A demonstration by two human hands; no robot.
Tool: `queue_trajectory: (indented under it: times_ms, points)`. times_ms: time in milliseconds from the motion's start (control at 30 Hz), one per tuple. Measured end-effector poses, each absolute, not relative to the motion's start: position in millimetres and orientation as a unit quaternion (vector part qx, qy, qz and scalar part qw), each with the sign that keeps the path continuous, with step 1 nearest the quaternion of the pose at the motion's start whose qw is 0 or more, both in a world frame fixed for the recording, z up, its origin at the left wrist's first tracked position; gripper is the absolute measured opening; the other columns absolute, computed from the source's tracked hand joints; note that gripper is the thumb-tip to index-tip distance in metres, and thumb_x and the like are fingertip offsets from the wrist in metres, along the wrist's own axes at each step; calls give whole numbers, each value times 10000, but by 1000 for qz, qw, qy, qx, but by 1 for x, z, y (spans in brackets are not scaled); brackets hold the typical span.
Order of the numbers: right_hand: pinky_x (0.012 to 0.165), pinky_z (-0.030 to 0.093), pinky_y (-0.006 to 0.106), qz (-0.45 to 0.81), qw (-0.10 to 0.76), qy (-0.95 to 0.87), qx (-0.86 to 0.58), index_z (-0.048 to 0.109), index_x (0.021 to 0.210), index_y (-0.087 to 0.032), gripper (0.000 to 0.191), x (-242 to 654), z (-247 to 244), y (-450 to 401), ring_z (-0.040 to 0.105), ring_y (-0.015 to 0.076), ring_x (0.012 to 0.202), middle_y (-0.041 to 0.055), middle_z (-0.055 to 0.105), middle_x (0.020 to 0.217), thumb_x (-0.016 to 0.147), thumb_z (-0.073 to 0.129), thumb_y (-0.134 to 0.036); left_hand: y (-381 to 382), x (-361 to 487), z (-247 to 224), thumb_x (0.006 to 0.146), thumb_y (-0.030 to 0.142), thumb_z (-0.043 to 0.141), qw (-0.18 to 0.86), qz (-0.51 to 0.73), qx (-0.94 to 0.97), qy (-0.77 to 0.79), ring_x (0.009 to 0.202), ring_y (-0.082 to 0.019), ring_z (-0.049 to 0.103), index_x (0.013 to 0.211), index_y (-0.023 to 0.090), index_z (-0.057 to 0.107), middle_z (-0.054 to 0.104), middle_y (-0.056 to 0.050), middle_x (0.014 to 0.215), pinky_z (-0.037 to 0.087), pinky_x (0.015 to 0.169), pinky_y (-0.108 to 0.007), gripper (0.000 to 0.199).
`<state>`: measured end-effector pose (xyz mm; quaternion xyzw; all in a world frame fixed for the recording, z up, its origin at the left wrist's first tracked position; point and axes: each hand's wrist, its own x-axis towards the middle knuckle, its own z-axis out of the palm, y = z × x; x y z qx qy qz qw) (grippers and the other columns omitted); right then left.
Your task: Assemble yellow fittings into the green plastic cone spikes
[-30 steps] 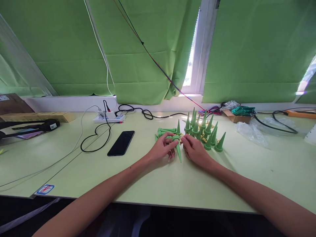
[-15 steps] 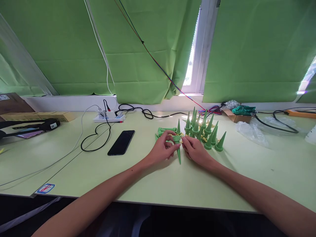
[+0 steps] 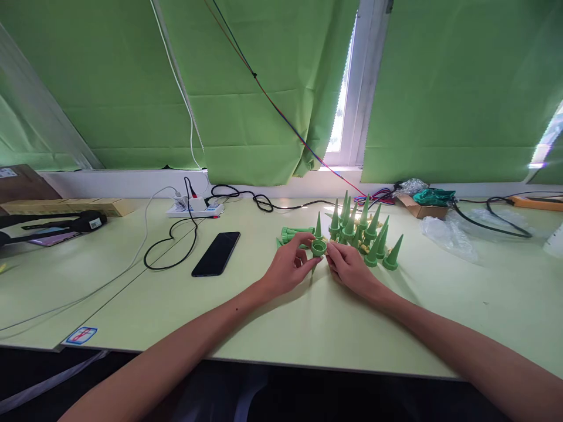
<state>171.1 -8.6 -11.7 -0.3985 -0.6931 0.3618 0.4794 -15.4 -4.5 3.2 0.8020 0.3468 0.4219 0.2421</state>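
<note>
A green plastic spike [image 3: 319, 247] is pinched between the thumb and fingers of my left hand [image 3: 292, 262]. Its round, hollow end is tipped up toward me and its point slants down, partly behind my thumb. Close by on the right, my right hand [image 3: 349, 266] is closed in a pinch beside the rim; what its fingertips hold is too small and covered to make out. Several similar green cones [image 3: 372, 228] stand point up behind and right of my hands, with small yellowish pieces among them. Green tubular parts [image 3: 295, 232] lie just behind my left hand.
A black phone [image 3: 216, 254] lies to the left. Farther back are a white power strip [image 3: 194, 207] and a black cable [image 3: 264, 202]. Clear plastic bags [image 3: 448, 237] and an open cardboard box [image 3: 424, 210] sit at the right. The table's front edge runs below my forearms.
My left hand has tilted the spike, so its hollow end now faces up toward me and its point has swung back. My right hand has shifted slightly right.
</note>
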Motion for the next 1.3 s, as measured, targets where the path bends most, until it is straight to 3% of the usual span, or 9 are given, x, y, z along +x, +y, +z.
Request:
queue_trajectory:
  times_ms: [233, 433, 567, 667, 800, 1033, 1300]
  points:
    - [431, 289, 246, 360, 480, -694, -398, 392, 653, -218, 488, 171, -12, -9, 362, 95, 463, -42, 383, 574, 1000, 400, -560, -2, -16, 2, 886, 352, 658, 228, 431, 804, 340, 621, -73, 554, 1127, 219, 526, 617, -52, 1064, 490, 548, -207, 305]
    - [436, 306, 250, 353, 491, -689, -401, 422, 681, -216, 471, 170, -13, -9, 365, 96, 462, -45, 401, 574, 1000, 404, -562, -8, -15, 6, 797, 435, 755, 288, 429, 783, 347, 601, -57, 553, 1172, 234, 463, 547, -57, 1139, 463, 493, -197, 516]
    - [440, 320, 249, 353, 508, -681, -392, 423, 699, -217, 455, 170, -15, -7, 376, 94, 465, -46, 417, 596, 1003, 411, -556, -7, -15, 9, 911, 523, 595, 350, 460, 734, 357, 531, -68, 525, 960, 199, 473, 564, 6, 822, 426, 459, -190, 350]
    - [445, 330, 248, 359, 517, -675, -386, 422, 711, -218, 442, 170, -16, -7, 391, 91, 471, -44, 439, 620, 1004, 420, -549, -4, -15, 9, 977, 588, 410, 428, 441, 704, 356, 466, -96, 524, 782, 174, 500, 516, 17, 600, 409, 420, -205, 467]
    - [450, 322, 249, 371, 514, -676, -376, 426, 724, -219, 423, 170, -15, -9, 374, 90, 474, -54, 418, 614, 1007, 431, -533, -2, -13, 9, 956, 655, 385, 525, 397, 665, 353, 400, -100, 520, 657, 148, 536, 529, -11, 554, 373, 364, -218, 608]
    - [489, 322, 254, 339, 490, -710, -374, 417, 730, -221, 392, 172, -13, -11, 376, 102, 499, -59, 415, 577, 1022, 429, -482, 3, -11, 7, 895, 645, 542, 622, 349, 614, 339, 431, -123, 586, 737, 131, 576, 613, -44, 665, 415, 346, -224, 539]
    - [484, 314, 253, 335, 481, -715, -381, 387, 725, -227, 402, 171, -13, -11, 379, 106, 502, -54, 421, 591, 1028, 397, -491, 4, -13, 7, 873, 541, 652, 637, 361, 606, 312, 445, -106, 577, 838, 128, 609, 593, -8, 652, 410, 350, -207, 417]
